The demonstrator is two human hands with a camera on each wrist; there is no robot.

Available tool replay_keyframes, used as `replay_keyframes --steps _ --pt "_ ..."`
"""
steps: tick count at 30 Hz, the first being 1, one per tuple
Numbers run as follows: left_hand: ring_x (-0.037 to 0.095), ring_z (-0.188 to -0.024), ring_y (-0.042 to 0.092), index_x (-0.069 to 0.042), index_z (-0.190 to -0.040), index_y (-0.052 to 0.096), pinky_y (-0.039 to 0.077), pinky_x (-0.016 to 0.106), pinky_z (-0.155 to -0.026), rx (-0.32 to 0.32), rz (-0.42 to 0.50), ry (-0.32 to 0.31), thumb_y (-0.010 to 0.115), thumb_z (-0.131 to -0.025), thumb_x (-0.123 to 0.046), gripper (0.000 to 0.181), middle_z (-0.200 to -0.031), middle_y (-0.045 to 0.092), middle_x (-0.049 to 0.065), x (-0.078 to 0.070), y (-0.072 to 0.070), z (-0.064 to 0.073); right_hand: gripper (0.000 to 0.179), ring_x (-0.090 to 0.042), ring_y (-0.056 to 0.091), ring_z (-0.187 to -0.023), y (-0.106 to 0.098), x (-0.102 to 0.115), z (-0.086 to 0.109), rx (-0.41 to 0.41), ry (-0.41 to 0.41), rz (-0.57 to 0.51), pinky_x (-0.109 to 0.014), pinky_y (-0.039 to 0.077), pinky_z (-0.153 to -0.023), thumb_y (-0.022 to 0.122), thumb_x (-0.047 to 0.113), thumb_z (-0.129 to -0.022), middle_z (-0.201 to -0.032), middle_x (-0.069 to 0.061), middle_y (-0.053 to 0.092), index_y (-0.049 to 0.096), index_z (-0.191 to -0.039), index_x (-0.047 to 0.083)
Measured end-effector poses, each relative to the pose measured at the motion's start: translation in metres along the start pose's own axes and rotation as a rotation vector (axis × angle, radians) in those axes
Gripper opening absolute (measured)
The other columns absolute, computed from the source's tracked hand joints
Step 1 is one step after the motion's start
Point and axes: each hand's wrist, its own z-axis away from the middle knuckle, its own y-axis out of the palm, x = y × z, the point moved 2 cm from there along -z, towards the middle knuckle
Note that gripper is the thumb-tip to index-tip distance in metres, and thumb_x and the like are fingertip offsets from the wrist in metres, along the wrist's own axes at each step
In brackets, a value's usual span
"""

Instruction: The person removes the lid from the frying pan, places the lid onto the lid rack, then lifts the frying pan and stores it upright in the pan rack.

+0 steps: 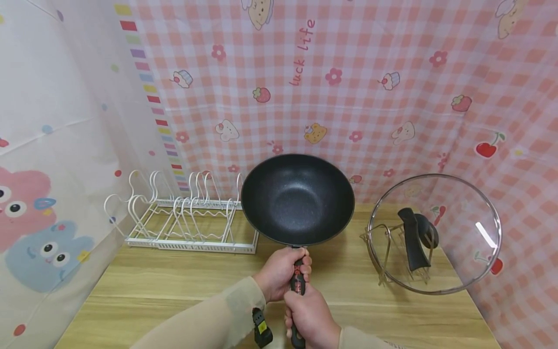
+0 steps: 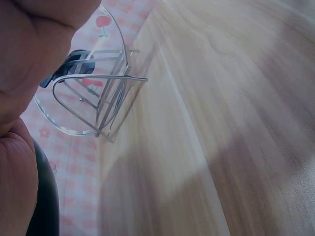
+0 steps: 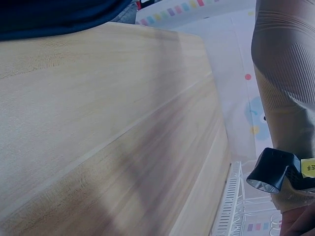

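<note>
A black wok (image 1: 298, 198) is held up over the table with its dark inside tilted toward me. My left hand (image 1: 283, 274) grips its black handle (image 1: 298, 283) close to the pan. Just behind, my right hand (image 1: 311, 315) wraps the same handle nearer its end. In the left wrist view, part of my left hand (image 2: 29, 59) fills the left edge, and a dark strip of the wok (image 2: 47, 196) shows below it. The right wrist view catches my left sleeve (image 3: 290, 73) and only a bit of the left hand (image 3: 298, 221).
A white wire rack (image 1: 187, 228) with upright loops stands left of the wok on the wooden table (image 1: 174, 286). To the right, a glass lid (image 1: 462, 242) with a black handle leans in a metal wire stand (image 1: 385, 252). Checked cloth (image 1: 270, 63) hangs behind.
</note>
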Motion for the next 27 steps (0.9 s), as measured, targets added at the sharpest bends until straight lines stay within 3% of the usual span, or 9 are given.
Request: replay_keyframes --steps 27 --pt "0.004 -0.061 0.042 -0.016 -0.086 0.048 0.043 0.018 -0.059 0.021 -0.003 0.002 0.035 -0.113 -0.019 0.030 -0.073 0.044 -0.009 -0.014 0.004 0.005 0.012 -0.012 0.045 -0.052 0.004 0.011 0.004 0.003 -0.001 -0.021 -0.025 0.046 -0.045 0.050 0.008 -0.088 -0.064 0.002 0.047 0.047 -0.099 0.008"
